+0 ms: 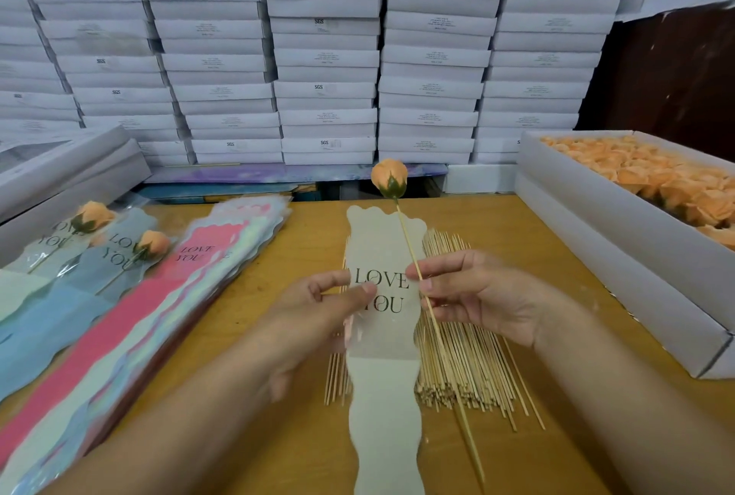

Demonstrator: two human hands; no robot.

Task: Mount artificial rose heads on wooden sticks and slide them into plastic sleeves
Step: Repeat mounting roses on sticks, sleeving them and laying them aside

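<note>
My left hand (318, 303) pinches the left edge of a cream plastic sleeve (384, 383) printed "LOVE YOU", held upright over the table. My right hand (473, 295) pinches a wooden stick (409, 248) that carries an orange rose head (389, 177) at its top. The stick runs along the sleeve's right edge, its lower end reaching past the sleeve toward me. Whether the stick lies inside or outside the sleeve is unclear. A pile of loose sticks (465, 355) lies on the wooden table (529, 240) under both hands.
A stack of coloured sleeves (139, 315) lies at the left, with two sleeved roses (95, 216) beyond it. A white box of orange rose heads (652, 180) stands at the right. Stacked white boxes (326, 57) wall off the back.
</note>
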